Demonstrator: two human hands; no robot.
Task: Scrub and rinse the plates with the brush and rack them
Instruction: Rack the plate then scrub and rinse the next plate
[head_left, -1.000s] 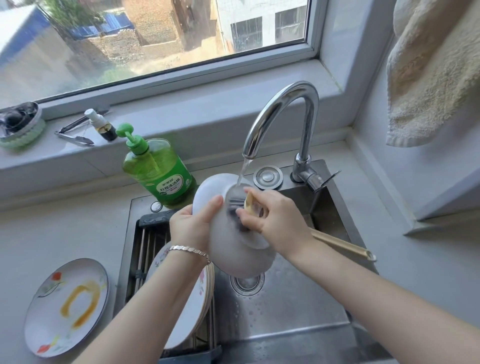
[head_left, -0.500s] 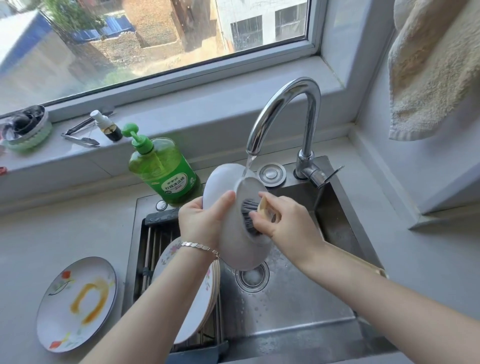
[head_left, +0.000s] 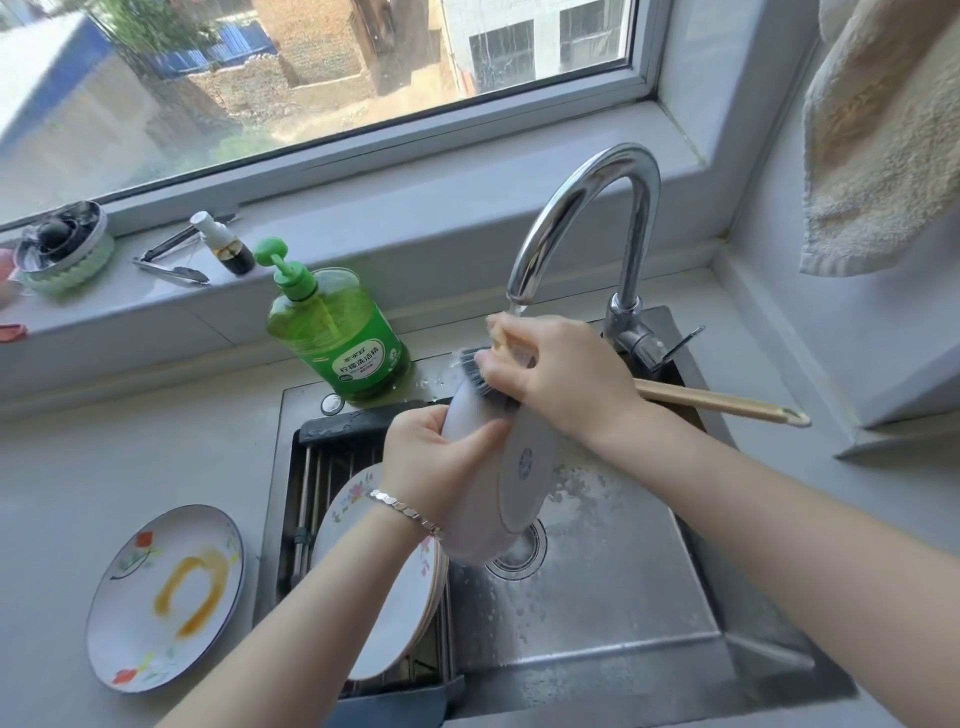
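My left hand (head_left: 436, 462) grips the rim of a white plate (head_left: 524, 467) held on edge over the sink, its underside turned toward me. My right hand (head_left: 561, 374) grips the head of a wooden-handled brush (head_left: 727, 402), whose dark bristles (head_left: 480, 371) press on the plate's upper edge. Water runs from the chrome tap (head_left: 587, 208) onto my right hand and the brush. Several floral plates (head_left: 384, 597) lean in the drying rack (head_left: 311, 467) on the sink's left side. A dirty plate (head_left: 166, 597) with a yellow sauce smear lies on the counter at the left.
A green dish soap bottle (head_left: 337, 338) stands behind the sink. On the window sill are tongs (head_left: 171, 260), a small spray bottle (head_left: 223, 244) and a round container (head_left: 62, 249). A beige towel (head_left: 883, 135) hangs at the upper right. The sink drain (head_left: 519, 556) lies below the plate.
The brush has moved up from the plate's centre to its top edge under the tap. The plate has turned more edge-on, showing its underside.
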